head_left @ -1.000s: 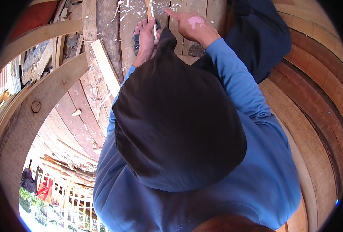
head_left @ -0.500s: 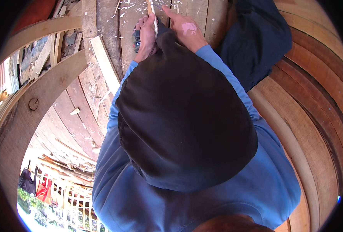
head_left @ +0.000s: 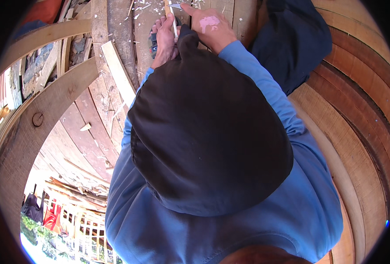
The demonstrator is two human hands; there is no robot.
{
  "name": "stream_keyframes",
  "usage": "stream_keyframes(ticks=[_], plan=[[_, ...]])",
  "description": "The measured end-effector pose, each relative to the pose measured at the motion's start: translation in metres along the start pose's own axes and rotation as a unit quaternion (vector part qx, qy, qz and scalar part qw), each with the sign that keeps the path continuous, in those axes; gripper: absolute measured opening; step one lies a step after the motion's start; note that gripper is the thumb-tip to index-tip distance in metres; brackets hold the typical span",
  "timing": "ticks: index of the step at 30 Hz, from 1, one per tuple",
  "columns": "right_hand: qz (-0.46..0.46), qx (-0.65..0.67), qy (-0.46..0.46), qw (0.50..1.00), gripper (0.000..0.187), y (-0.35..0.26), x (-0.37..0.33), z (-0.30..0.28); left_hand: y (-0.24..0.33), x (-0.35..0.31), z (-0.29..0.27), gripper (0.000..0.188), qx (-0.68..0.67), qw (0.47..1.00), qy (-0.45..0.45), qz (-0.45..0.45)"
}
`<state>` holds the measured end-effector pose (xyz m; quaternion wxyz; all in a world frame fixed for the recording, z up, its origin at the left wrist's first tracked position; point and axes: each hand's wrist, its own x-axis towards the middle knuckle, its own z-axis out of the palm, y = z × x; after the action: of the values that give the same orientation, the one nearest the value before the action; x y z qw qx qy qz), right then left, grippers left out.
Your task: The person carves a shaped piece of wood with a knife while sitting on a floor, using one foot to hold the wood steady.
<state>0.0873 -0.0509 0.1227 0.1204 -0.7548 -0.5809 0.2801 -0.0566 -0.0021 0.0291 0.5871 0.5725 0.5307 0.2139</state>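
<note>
Above shaving-littered floorboards, the left hand pinched a stick, apparently steadying it for the blade the right hand gripped.

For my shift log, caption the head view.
Left hand grips a slim stick, right hand a blade, over planks strewn with shavings.

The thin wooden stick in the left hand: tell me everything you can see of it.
The thin wooden stick is slim and looks like bare wood, tan toward the top and whitish along its right side. It runs nearly lengthwise in the picture, its upper end leaning slightly left and cut off by the top edge. The left hand grips it, thumb alongside. A narrow blade at the right hand meets or nearly meets its upper right side; contact is unclear.
</note>
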Motion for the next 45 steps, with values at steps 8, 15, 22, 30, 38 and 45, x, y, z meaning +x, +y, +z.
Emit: stream_keyframes(ticks=[8, 15, 22, 30, 38, 45], plan=[[0.111, 0.124, 0.046, 0.985, 0.052, -0.02, 0.002, 0.007, -0.012, 0.008, 0.0, 0.052, 0.084, 0.996, 0.009, 0.01], [0.039, 0.124, 0.101, 0.986, 0.058, 0.008, -0.006, 0.026, -0.012, 0.004, 0.004, 0.057, -0.046, 0.997, 0.031, -0.055], [-0.007, 0.086, 0.046, 0.995, 0.057, 0.017, -0.01, 0.012, -0.032, 0.009, 0.005, 0.041, 0.104, 0.992, 0.061, 0.02], [-0.005, -0.024, -0.085, 0.996, 0.045, 0.03, 0.027, -0.019, -0.023, 0.008, 0.008, 0.057, 0.144, 0.986, 0.058, 0.059], [0.037, -0.004, -0.002, 0.999, 0.049, 0.001, -0.001, -0.001, -0.017, 0.004, 0.01, 0.057, 0.058, 0.995, 0.072, 0.028], [0.085, 0.016, 0.03, 0.996, 0.054, -0.021, -0.006, 0.009, -0.037, 0.018, 0.003, 0.057, 0.083, 0.996, 0.043, 0.007]])
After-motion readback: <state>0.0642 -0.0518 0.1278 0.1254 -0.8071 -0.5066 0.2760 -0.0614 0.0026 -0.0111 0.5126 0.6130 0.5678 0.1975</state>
